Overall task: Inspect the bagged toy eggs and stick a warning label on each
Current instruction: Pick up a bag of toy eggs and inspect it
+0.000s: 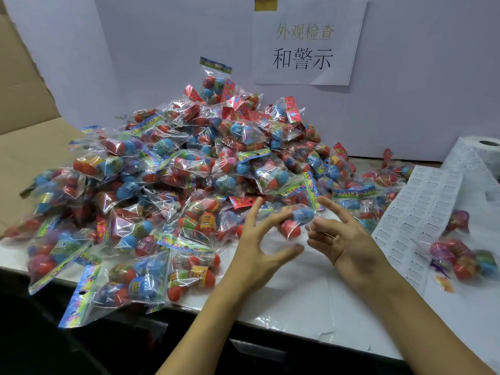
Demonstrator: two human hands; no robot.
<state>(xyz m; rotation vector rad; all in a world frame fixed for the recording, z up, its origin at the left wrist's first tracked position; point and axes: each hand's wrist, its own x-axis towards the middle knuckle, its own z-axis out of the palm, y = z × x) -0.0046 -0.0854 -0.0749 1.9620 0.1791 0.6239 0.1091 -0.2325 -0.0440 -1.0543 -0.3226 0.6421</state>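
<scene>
A heap of bagged toy eggs (173,169) covers the white table (297,293). The label sheet (416,212) lies to my right. I judge inspection underway: my left hand (257,247) and right hand (341,239), fingers loosely spread, pinch one bag (295,220) between them. Next, peel a label.

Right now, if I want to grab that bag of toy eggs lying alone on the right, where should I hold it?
Probably best to pinch the bag of toy eggs by its flat printed header strip at its near end, coming from the front edge of the table. The eggs make the middle lumpy and slippery, and the sheet of warning labels lies right beside it on the left.
</scene>
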